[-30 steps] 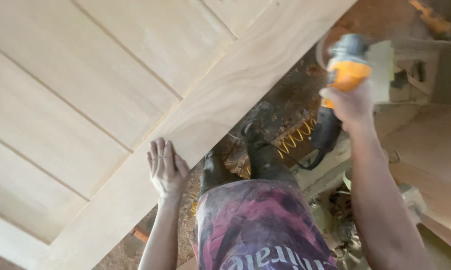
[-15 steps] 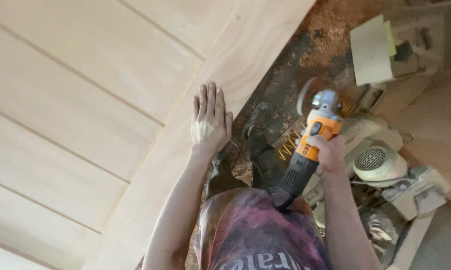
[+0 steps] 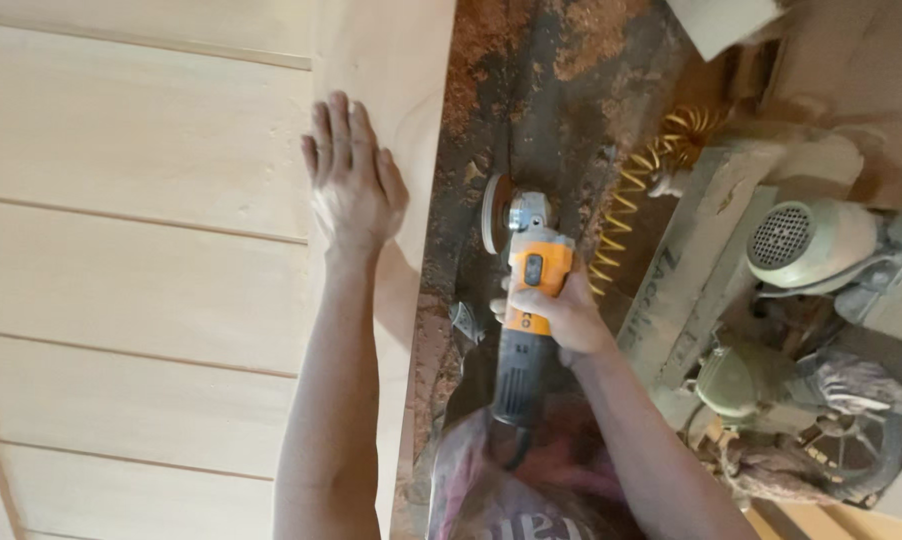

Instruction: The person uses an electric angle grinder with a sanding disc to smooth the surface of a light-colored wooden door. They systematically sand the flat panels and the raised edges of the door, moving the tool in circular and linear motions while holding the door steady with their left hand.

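Head view. The left hand [image 3: 354,180] lies flat, palm down, in the upper centre of the frame on a pale wooden door [image 3: 141,270], its fingers straight and close together, gripping nothing. The fingertips point toward the top of the frame, and the hand rests on the door's outer stile, just inside the long edge that runs top to bottom through the middle of the frame. The door fills the whole left half; horizontal grooves divide it into panels.

The right hand [image 3: 561,315], at centre right, is clamped around the orange-and-black body of an angle grinder [image 3: 526,300]. The grinder is held clear of the door, just to the right of its edge, with its disc [image 3: 493,212] uppermost and facing that edge across a narrow gap. The black handle end points toward the bottom of the frame, above a purple shirt [image 3: 511,490].

Between the door edge and the clutter on the right runs a strip of dark floor strewn with sawdust [image 3: 531,90]. A yellow coiled hose [image 3: 651,190] lies near the grinder's right side, and dusty workshop machines [image 3: 801,260] crowd the right of the frame.
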